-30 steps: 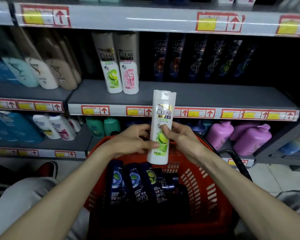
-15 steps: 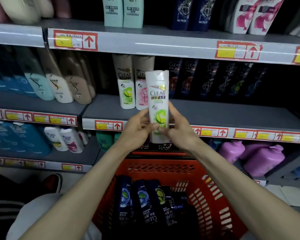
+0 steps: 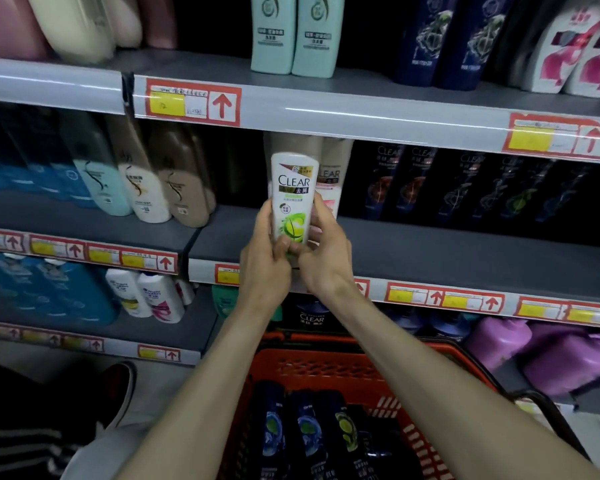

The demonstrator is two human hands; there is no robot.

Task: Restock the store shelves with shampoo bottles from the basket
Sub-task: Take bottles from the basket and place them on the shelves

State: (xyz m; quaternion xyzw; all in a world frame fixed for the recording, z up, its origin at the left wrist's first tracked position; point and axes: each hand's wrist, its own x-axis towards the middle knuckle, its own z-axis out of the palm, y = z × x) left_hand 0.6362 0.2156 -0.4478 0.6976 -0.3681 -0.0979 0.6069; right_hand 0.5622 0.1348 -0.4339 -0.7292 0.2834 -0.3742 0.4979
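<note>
Store shelves are filling the whole view, and a gray middle shelf point(image 3: 430, 244) is running right across it. Red and yellow tags point(image 3: 440, 299) are sitting along the front edge of the middle shelf.

Just above the front of the middle shelf, two hands are holding a white bottle point(image 3: 293, 195) straight up. Its label is facing us, showing the word CLEAR and a green picture. The left hand point(image 3: 262, 268) is curling tight around the low left side of the white bottle. The right hand point(image 3: 326, 258) is curling tight around the low right side. Both thumbs are pressing on the front, close together. The hands are hiding the bottom of the white bottle, so I cannot tell if it is touching the middle shelf.

At the back of the middle shelf, a pink-label bottle point(image 3: 333, 181) is standing behind the white bottle. Black bottles point(image 3: 465, 185) are standing in a row on the right part of the middle shelf. Above the middle shelf, two mint bottles point(image 3: 295, 36) are standing side by side.

Below the middle shelf, a red basket point(image 3: 326, 368) is sitting between the arms, and dark bottles point(image 3: 305, 434) are lying inside it. Purple jugs point(image 3: 551, 355) are sitting under the right end of the middle shelf.
</note>
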